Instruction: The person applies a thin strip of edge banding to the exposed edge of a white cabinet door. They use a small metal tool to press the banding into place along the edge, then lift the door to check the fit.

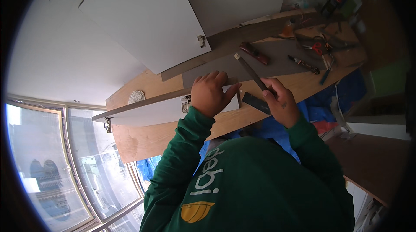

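Note:
A narrow white cabinet door (162,111) stands on its long edge, its brown edge facing up and metal hinges (186,103) on its side. My left hand (209,94) is closed over its upper edge near the right end, thumb stretched toward that end. My right hand (281,102), just right of the door, grips a long, narrow, dark flat stick-like tool (251,71) with a pale, rough tip pointing up and left. Below the right fingers lies a dark rectangular piece (256,103); whether the fingers touch it, I cannot tell.
The wooden worktop (160,139) carries a dark red tool (254,53), a utility knife (304,64), red-handled pliers (318,48) and an orange bottle (289,27). A large white door (147,19) leans behind. Windows (43,162) stand left; blue sheeting (320,106) hangs below.

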The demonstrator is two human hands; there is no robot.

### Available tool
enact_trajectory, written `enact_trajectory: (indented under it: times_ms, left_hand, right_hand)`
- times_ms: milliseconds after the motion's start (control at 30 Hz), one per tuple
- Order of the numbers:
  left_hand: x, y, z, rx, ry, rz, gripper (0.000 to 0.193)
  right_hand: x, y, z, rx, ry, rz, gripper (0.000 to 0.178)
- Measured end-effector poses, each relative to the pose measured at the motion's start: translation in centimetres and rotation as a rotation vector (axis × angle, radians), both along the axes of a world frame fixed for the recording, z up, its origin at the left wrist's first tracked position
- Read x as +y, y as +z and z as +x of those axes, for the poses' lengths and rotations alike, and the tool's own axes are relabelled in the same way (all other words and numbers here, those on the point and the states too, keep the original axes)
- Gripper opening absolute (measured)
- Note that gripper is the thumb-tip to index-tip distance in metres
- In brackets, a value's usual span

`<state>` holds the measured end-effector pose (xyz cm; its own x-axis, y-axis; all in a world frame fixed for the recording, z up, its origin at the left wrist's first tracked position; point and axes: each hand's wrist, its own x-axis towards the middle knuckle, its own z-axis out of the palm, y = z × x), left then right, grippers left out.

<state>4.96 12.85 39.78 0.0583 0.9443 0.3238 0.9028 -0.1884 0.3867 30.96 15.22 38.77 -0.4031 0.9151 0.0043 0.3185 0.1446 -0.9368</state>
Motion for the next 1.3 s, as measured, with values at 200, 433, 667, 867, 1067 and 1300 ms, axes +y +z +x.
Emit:
enact_trajectory:
  times_ms: [200, 433, 667, 867, 1067, 1300]
  left_hand:
    - [0.6, -0.5, 0.0, -0.096, 0.010, 0.063, 0.036]
    - [1.0, 0.1, 0.8, -0.044, 0.116, 0.006, 0.035]
    - [0.4, 0.4, 1.4, 0.067, 0.036, 0.112, 0.041]
    - [0.7, -0.5, 2.0, 0.125, 0.077, 0.134, 0.039]
    - [0.8, -0.5, 1.9, 0.169, 0.055, 0.118, 0.036]
    - [1.2, 1.0, 0.9, 0.013, 0.013, -0.098, 0.043]
  right_hand:
    - [-1.8, -1.0, 2.2, 0.051, -0.071, -0.035, 0.035]
    - [-2.2, -1.6, 2.9, 0.132, -0.079, -0.107, 0.036]
    - [-2.0, -1.8, 1.5, 0.193, -0.054, -0.086, 0.035]
    - [-2.1, -2.6, 0.2, 0.211, -0.069, -0.126, 0.037]
    - [-2.3, -3.6, -0.7, 0.231, -0.057, -0.060, 0.040]
    - [-2.5, -4.8, -1.1, 0.289, -0.057, -0.035, 0.043]
